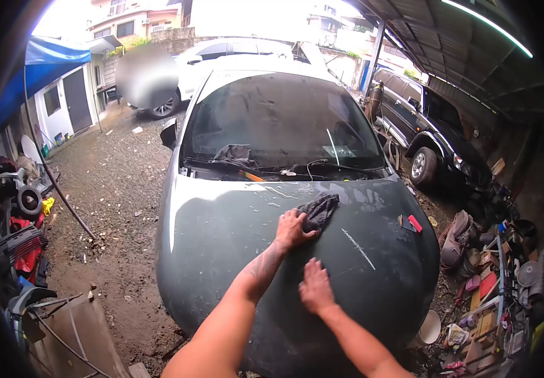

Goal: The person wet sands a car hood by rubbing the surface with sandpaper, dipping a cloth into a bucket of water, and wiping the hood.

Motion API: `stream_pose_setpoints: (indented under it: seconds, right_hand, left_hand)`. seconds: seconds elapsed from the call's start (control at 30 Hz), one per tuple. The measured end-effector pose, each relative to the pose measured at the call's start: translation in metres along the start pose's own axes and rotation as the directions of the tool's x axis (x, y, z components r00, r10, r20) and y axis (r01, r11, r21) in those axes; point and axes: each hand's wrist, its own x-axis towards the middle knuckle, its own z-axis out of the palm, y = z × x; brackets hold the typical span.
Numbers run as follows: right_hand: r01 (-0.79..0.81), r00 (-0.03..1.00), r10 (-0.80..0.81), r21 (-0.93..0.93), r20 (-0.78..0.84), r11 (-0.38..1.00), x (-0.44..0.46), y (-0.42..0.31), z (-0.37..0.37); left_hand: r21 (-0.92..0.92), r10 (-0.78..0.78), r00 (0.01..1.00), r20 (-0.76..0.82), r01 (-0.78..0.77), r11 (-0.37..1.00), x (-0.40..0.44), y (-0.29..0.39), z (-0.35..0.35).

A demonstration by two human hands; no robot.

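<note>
Before me is the dark grey hood (240, 252) of a car, with wet streaks near the windshield. My left hand (294, 228) is at the middle of the hood, its fingers curled on the edge of a dark grey rag (318, 211) that lies crumpled on the paint. Lower and to the right, my right hand (316, 286) is over the hood, fingers stretched out and holding nothing; whether it touches the paint I cannot tell. A whitish scratch-like mark (358, 249) runs just right of the hands. A red block (415, 223) sits near the hood's right edge beside a dark flat piece (405, 222).
Another grey cloth (233, 154) and an orange-handled tool (251, 176) lie at the windshield base. Car parts (23, 242) are piled on the left, scrap and wood (489, 296) on the right. A black SUV (433, 126) stands under the roof; a white car (234, 50) is behind.
</note>
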Motion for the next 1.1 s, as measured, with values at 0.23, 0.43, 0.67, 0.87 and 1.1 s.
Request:
stream_pose_setpoints:
  seconds: [0.23,0.43,0.67,0.87,1.1]
  right_hand:
    - [-0.462,0.885,0.460,0.018,0.074,0.886,0.066,0.054,-0.016]
    - [-0.014,0.998,0.025,-0.197,0.055,0.980,0.067,0.006,-0.002]
    - [-0.068,0.979,0.176,-0.655,0.101,0.753,0.085,0.036,0.006]
    - [-0.233,0.972,0.233,-0.062,-0.014,0.970,0.092,0.129,0.016]
    - [-0.040,0.996,0.029,0.127,0.086,0.991,0.046,0.008,-0.007]
  left_hand:
    - [0.333,0.186,0.970,-0.155,-0.126,0.935,-0.002,-0.050,-0.004]
    - [0.034,-0.198,0.942,-0.270,0.215,0.976,0.018,-0.109,-0.035]
    - [-0.045,-0.260,0.915,-0.310,0.259,0.965,0.016,-0.118,-0.030]
    - [-0.149,-0.272,0.909,-0.315,0.236,0.960,0.020,-0.129,-0.030]
    - [-0.177,-0.306,0.915,-0.263,0.265,0.948,0.022,-0.129,-0.029]
